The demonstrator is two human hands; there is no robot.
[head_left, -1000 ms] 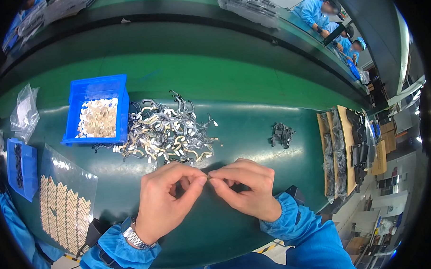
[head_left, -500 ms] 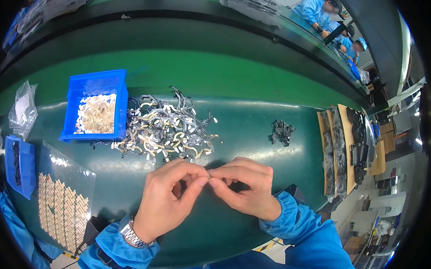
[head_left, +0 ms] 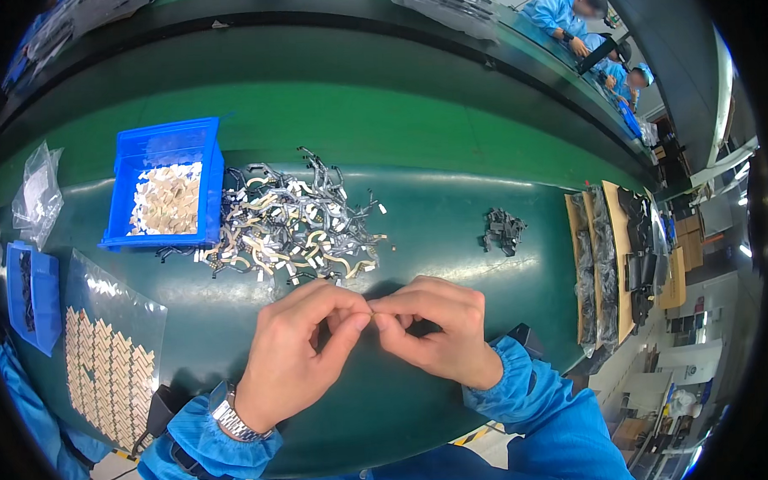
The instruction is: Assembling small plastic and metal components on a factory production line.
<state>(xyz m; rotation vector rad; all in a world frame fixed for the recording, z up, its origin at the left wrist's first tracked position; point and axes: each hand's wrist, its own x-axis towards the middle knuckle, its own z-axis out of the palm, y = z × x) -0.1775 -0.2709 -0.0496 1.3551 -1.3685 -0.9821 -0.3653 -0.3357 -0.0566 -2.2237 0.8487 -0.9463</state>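
My left hand (head_left: 308,353) and my right hand (head_left: 434,330) meet fingertip to fingertip over the green table (head_left: 487,291), near its middle. Each pinches with thumb and forefinger. Whatever sits between the tips is tiny and mostly covered; only a small yellowish speck shows. Just beyond the hands lies a tangled heap of short wire cables (head_left: 303,217), grey, black and cream with white connectors. A blue bin (head_left: 211,191) full of small white and beige pieces (head_left: 171,201) stands to the left of that heap.
At the left lie a clear sheet with rows of beige pieces (head_left: 110,376), a smaller blue bin (head_left: 44,315) and a plastic bag (head_left: 40,193). A small pile of black parts (head_left: 504,231) lies right of the heap. Cardboard-backed stacks (head_left: 605,266) stand at the right edge. Several co-workers (head_left: 567,18) sit far right.
Both hands keep their pinch, with only slight finger shifts. The bin, heap and sheet sit slightly further left and up in view.
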